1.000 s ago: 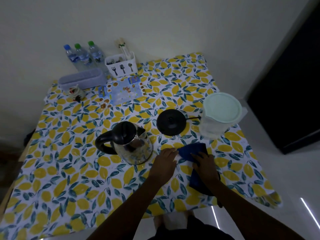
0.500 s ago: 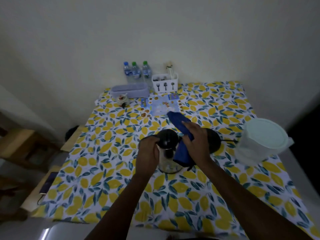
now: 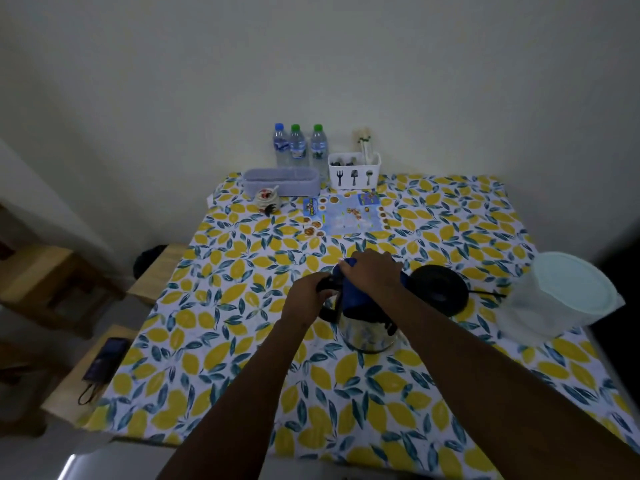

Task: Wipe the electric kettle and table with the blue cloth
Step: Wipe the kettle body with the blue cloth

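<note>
A: So, from the head camera, where does the electric kettle (image 3: pixel 367 332) stand?

B: Upright on the counter (image 3: pixel 242 341), near the middle, just left of its black base (image 3: pixel 440 289), not on it. Only the shiny lower body shows; the top is covered.

A: Covered by what?

B: The blue cloth (image 3: pixel 360 299), draped over the lid and upper side. The right hand (image 3: pixel 372 277) lies on top of it, fingers curled down and pressing the cloth onto the kettle.

A: And the other one?

B: The left hand (image 3: pixel 306 294) is closed around the black handle at the kettle's left side, apparently steadying it.

A: How will it handle, do you think?

B: The steel wall looks smooth and slick, so I'd judge a bare palm would slide; the handle is the sound place to hold. Whether it holds water, and so how heavy it is, I cannot tell. The cloth is soft and limp; it will fold to the curve and bunch unless kept flat under the palm.

A: Anything close enough to bother?

B: A lidded plastic container (image 3: pixel 568 296) sits at the right, beyond the base. Water bottles (image 3: pixel 298 147), a cutlery holder (image 3: pixel 354 169) and a grey tray (image 3: pixel 280 181) stand well apart at the wall. The counter itself seems not yet wiped.
</note>
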Tool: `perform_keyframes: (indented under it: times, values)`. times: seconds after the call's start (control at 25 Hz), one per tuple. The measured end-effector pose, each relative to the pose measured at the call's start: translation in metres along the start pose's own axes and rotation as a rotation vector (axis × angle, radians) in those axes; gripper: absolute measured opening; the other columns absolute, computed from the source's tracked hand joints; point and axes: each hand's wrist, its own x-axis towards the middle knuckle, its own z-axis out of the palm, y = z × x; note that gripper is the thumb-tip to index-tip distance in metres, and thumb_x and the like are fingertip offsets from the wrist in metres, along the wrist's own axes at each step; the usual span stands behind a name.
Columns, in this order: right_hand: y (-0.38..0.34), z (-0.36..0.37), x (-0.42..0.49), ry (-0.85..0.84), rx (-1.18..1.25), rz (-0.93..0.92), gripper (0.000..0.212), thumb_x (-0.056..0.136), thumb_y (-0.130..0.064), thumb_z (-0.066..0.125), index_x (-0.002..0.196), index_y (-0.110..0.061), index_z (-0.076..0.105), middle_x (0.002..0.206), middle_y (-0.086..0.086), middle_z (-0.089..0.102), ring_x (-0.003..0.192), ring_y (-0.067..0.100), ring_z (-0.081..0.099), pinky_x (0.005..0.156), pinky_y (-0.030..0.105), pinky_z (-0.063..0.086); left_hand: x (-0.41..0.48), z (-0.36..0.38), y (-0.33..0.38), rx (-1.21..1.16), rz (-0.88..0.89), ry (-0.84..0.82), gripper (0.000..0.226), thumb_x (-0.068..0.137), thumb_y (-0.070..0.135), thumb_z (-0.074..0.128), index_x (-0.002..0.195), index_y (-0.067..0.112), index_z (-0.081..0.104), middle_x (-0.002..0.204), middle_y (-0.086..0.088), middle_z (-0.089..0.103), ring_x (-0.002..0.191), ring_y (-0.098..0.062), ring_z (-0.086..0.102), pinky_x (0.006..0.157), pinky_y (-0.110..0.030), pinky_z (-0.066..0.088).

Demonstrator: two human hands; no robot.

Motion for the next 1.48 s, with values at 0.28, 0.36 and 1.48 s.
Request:
perform_keyframes:
  times: [0.28, 0.36, 1.48]
  values:
    - [0.014, 0.022, -0.015, 0.225, -0.136, -0.186, 0.052, 0.084, -0.055, 0.023, 0.099, -0.027, 0.064, 0.104, 0.001, 0.067, 0.097, 0.035, 0.057, 0.082, 0.051, 0.047, 0.019, 0.004, 0.008, 0.146, -0.064, -0.107, 0.03, 0.089, 0.019, 0.063, 0.117, 0.007, 0.059, 0.11, -0.018, 0.066, 0.1, -0.033, 0.061, 0.079, -0.035, 0.045]
    - [0.014, 0.013, 0.003, 0.116, -0.042, -0.162, 0.041, 0.082, -0.056, 0.027, 0.077, -0.027, 0.056, 0.084, 0.003, 0.061, 0.08, 0.031, 0.054, 0.076, 0.045, 0.047, 0.019, 0.006, 0.009, 0.134, -0.048, -0.124, 0.035, 0.089, 0.021, 0.063, 0.122, 0.01, 0.058, 0.115, -0.016, 0.065, 0.102, -0.032, 0.06, 0.081, -0.035, 0.045]
    - [0.027, 0.094, -0.053, 0.647, 1.406, 0.864, 0.046, 0.1, -0.038, 0.036, 0.132, -0.007, 0.049, 0.122, 0.024, 0.059, 0.102, 0.039, 0.059, 0.084, 0.049, 0.05, 0.033, 0.001, -0.008, 0.141, 0.104, -0.268, 0.04, 0.088, 0.006, 0.06, 0.127, 0.015, 0.055, 0.119, -0.012, 0.065, 0.105, -0.024, 0.059, 0.085, -0.031, 0.042]
